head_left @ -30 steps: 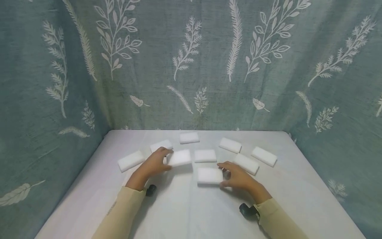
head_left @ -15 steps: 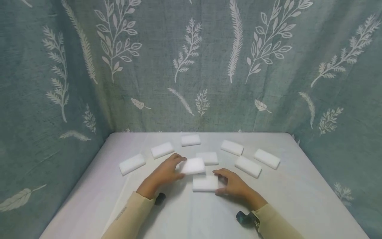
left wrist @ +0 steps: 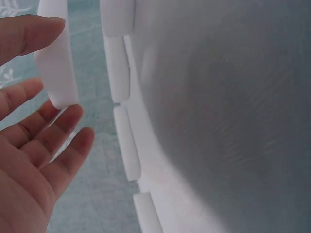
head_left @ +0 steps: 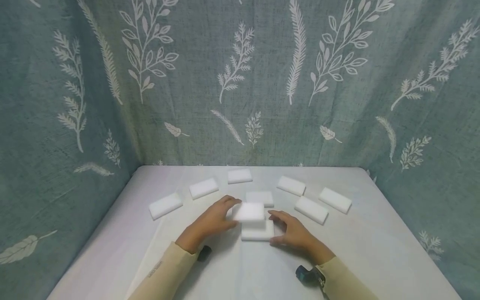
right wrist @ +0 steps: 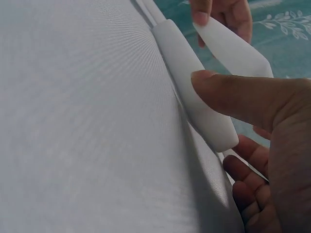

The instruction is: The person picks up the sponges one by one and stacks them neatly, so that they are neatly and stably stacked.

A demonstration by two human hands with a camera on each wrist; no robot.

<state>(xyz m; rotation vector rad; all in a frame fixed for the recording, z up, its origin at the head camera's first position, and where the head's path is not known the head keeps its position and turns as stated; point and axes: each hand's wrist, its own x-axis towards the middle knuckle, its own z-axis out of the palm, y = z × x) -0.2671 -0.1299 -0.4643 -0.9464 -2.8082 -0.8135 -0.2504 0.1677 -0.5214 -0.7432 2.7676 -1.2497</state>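
The upper white block (head_left: 248,212), smooth and rectangular, is held by its left end in the left hand (head_left: 213,218), above the similar lower white block (head_left: 256,234), which lies flat on the table (head_left: 375,250) with the right hand (head_left: 294,231) at its right end.

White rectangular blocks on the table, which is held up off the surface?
The white rectangular block pinched by the left hand. It alone is raised; the others, including the white block at the right hand, lie on the white table.

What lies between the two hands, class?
The head view shows a raised white block in the left hand and a lower block at the right hand.
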